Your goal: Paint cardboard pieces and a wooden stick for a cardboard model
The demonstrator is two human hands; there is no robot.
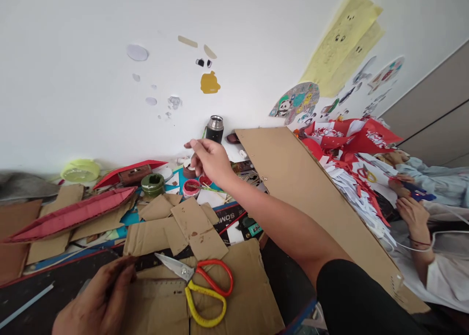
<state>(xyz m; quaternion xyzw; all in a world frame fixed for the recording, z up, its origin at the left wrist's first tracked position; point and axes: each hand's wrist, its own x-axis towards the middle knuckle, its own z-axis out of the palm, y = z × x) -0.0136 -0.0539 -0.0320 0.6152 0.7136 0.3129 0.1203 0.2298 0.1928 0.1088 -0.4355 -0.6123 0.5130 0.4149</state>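
Note:
My left hand (pixel 97 296) is at the lower left, its stained fingers pressed together; whatever is between them is hidden. Beside it a clear ruler (pixel 157 287) lies on a cardboard sheet (pixel 252 281). Scissors (pixel 190 273) with one red and one yellow handle lie slightly open on the same sheet. My right hand (pixel 212 164) is raised in front of a black flask (pixel 215 129), thumb and forefinger together, other fingers curled; anything in the pinch is too small to make out. Below it stand a red paint pot (pixel 191 188) and a brown pot (pixel 188 171).
Cardboard scraps (pixel 194 222), a pink boat-shaped piece (pixel 76 215), a green jar (pixel 153 184) and a yellow tape roll (pixel 80 170) crowd the left. A large cardboard panel (pixel 293 178) leans at right. Beyond it are paper strips (pixel 351 193) and another person's hands (pixel 412 213).

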